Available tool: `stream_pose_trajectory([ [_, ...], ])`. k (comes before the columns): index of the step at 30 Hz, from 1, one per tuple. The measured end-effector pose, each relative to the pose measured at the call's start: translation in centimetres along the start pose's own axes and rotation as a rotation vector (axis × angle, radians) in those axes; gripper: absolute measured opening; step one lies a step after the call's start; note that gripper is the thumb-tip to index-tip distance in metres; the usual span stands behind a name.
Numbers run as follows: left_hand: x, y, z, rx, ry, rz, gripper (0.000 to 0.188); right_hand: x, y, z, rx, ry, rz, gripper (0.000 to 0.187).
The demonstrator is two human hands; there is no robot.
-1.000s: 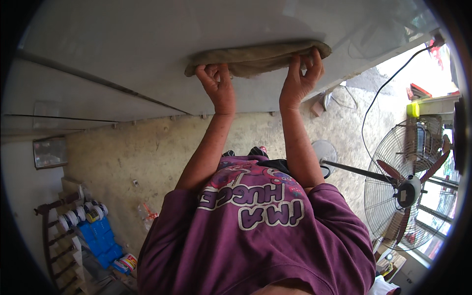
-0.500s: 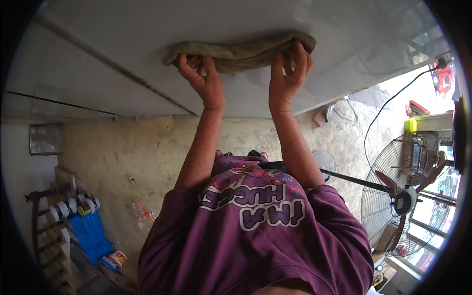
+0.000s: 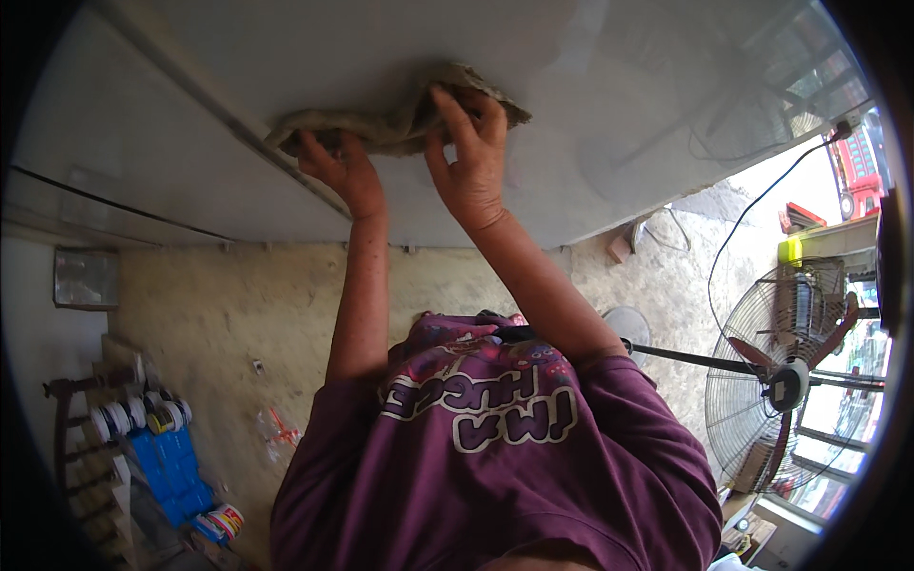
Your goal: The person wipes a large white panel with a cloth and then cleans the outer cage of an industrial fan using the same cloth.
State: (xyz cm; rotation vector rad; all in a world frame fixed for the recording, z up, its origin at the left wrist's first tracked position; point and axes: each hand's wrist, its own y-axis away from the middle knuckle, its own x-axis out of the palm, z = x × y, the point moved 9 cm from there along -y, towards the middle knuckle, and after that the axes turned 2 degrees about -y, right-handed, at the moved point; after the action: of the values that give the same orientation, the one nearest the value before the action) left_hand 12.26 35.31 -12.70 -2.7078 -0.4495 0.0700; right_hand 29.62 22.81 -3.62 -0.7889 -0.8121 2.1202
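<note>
While both my forearms reach up from my purple shirt (image 3: 495,466), my two hands are on a folded, grey-brown cloth (image 3: 386,122) that lies against a wide, glossy grey panel (image 3: 619,133). My left hand (image 3: 347,179) grasps the cloth near its left end, the fingers bent and their tips tucked at its lower edge, partly hidden in the folds. My right hand (image 3: 472,176) grasps it toward the other end, with the fingers spread wider and the thumb at the lower edge; just there the cloth bunches into a raised hump, and its frayed-looking corner sticks out to the right of my fingers. The cloth's left end reaches a dark seam (image 3: 205,100) that runs slantwise across the panel.

Below the panel spreads a worn, stained floor (image 3: 295,314). On my right stands a big round fan (image 3: 786,390) with a wire cage and brownish blades, well apart from my hands, and a black cord (image 3: 716,257) hangs above it. Down on my left, several white rolls (image 3: 119,419) sit beside a blue object (image 3: 171,471) whose kind I cannot tell.
</note>
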Motion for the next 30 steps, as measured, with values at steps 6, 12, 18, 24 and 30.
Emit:
stream_pose_trajectory([
  [6,-1.6,-2.9,-2.3,0.108,-0.029,-0.015,0.060,3.1,-1.2,4.1,-0.166,0.177,0.096,0.056],
  [12,-2.7,-5.7,-5.7,0.300,-0.133,-0.096,0.058,4.7,-2.8,6.4,-0.280,0.293,0.086,0.060],
  [18,-2.7,-7.3,-10.2,0.521,-0.277,-0.167,0.053,4.4,-5.0,7.5,-0.306,0.275,0.063,0.056],
  [24,-1.1,-6.2,-12.9,0.635,-0.330,-0.195,0.053,2.4,-5.8,7.2,-0.333,0.255,0.026,0.057],
  [30,1.4,-4.0,-15.7,0.688,-0.314,-0.166,0.053,-1.6,-6.8,6.4,-0.310,0.222,-0.023,0.056],
])
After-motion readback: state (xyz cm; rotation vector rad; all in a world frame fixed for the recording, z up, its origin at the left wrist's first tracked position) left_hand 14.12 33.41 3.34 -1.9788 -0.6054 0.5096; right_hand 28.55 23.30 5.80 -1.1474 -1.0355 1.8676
